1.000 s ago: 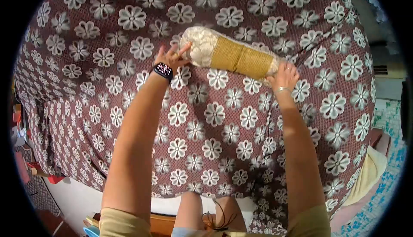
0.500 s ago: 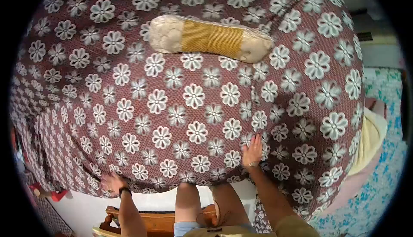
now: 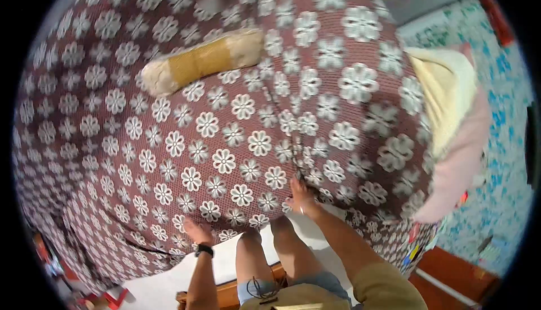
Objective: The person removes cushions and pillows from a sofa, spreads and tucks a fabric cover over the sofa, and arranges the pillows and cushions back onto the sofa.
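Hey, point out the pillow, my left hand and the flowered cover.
Pillow [image 3: 203, 61]: head view, on its yellow middle band.
Left hand [image 3: 198, 232]: head view, on the middle of the hand.
Flowered cover [image 3: 187, 136]: head view, on a patch below the pillow.

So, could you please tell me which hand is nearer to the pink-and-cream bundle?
Right. The right hand is left of the bundle in the picture; the left hand is farther left.

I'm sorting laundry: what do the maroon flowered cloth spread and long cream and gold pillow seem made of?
The spread: matte knit or woven cloth, by its netted texture and folds; fibre unclear. The pillow: probably matte fabric, by its dull, softly rounded ends; inside hidden.
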Available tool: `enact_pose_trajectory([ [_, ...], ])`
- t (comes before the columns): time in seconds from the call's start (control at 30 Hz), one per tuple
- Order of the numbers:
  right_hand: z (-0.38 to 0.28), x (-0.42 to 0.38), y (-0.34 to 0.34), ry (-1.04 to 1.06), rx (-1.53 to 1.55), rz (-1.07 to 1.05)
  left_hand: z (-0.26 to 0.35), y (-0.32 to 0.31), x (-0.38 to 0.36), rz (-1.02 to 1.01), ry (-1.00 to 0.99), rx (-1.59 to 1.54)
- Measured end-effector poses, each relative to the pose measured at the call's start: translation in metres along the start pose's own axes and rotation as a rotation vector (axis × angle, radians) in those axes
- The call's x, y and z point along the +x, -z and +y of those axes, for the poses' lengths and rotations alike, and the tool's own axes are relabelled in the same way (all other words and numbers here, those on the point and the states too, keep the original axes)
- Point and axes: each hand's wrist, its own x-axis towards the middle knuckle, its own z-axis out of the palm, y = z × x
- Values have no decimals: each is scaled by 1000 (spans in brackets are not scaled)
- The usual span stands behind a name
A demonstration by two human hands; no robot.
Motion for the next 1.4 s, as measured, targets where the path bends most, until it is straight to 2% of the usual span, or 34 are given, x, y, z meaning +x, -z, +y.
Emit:
enact_pose_trajectory([
  [0.03, 12, -42, -31, -11, 22, -159, 48, 12, 3, -124, -175, -69],
  [0.07, 24, -84, -61, -25, 42, -319, 99, 21, 4, -313, -174, -328],
  [0.1, 31, -136, -60, -15, 295, -312, 160, 36, 5, -297, -518, -362],
  [0.13, 63, -179, -116, -35, 415, -313, 245, 85, -1, -437, -532, -407],
  [0.17, 79, -219, -107, -199, 675, -320, 306, 111, -10, -286, -886, -500],
  [0.2, 106, -255, -100, -413, 1065, -210, 364, 137, -18, -293, -1109, -556],
  [0.23, 135, -284, -97, -554, 1483, 11, 415, 164, -34, -270, -1291, -591],
  [0.27, 173, -304, -94, -567, 1814, 299, 458, 170, -47, -262, -1481, -663],
  [0.3, 184, -309, -45, -595, 1902, 636, 501, 179, -66, -294, -1644, -669],
  [0.33, 193, -306, 14, -541, 1930, 954, 536, 186, -88, -328, -1801, -667],
  [0.37, 202, -301, 63, -462, 1951, 1194, 561, 184, -112, -355, -1872, -632],
  [0.4, 208, -292, 110, -371, 1967, 1382, 589, 180, -133, -371, -1933, -593],
  [0.47, 218, -265, 155, -452, 1981, 1493, 644, 170, -161, -483, -2133, -11],
  [0.53, 228, -224, 185, -519, 2042, 1523, 669, 111, -170, -243, -1976, 51],
  [0.57, 218, -216, 201, -566, 2141, 1463, 684, 112, -163, -479, -1937, 165],
  [0.63, 206, -213, 220, -620, 2256, 1392, 703, 91, -154, -731, -1881, 245],
  [0.73, 212, -212, 213, -628, 2213, 1444, 697, 37, -178, -669, -1843, 217],
  [0.8, 217, -211, 210, -601, 2179, 1472, 696, 40, -189, -491, -1773, 240],
  [0.87, 218, -213, 203, -561, 2145, 1495, 694, 53, -182, -551, -1720, 149],
  [0.93, 219, -218, 188, -422, 2117, 1467, 687, 64, -177, -607, -1698, 77],
  [1.03, 225, -227, 175, 156, 1972, 1189, 684, 58, -177, -629, -1768, 99],
  [1.13, 214, -217, 209, -564, 2190, 1539, 686, 44, -180, -559, -1877, 183],
  [1.17, 212, -216, 210, -652, 2191, 1579, 688, 44, -180, -547, -1900, 210],
  [1.27, 210, -209, 207, -632, 2136, 1590, 688, 75, -165, -536, -1942, 163],
  [1.3, 209, -208, 205, -616, 2128, 1586, 692, 77, -161, -565, -1902, 48],
  [1.33, 207, -207, 203, -598, 2122, 1573, 685, 72, -157, -525, -1870, -196],
  [1.37, 204, -206, 202, -582, 2128, 1545, 684, 69, -157, -571, -1809, -244],
  [1.4, 201, -206, 200, -569, 2129, 1510, 691, 93, -154, -810, -1743, -30],
])
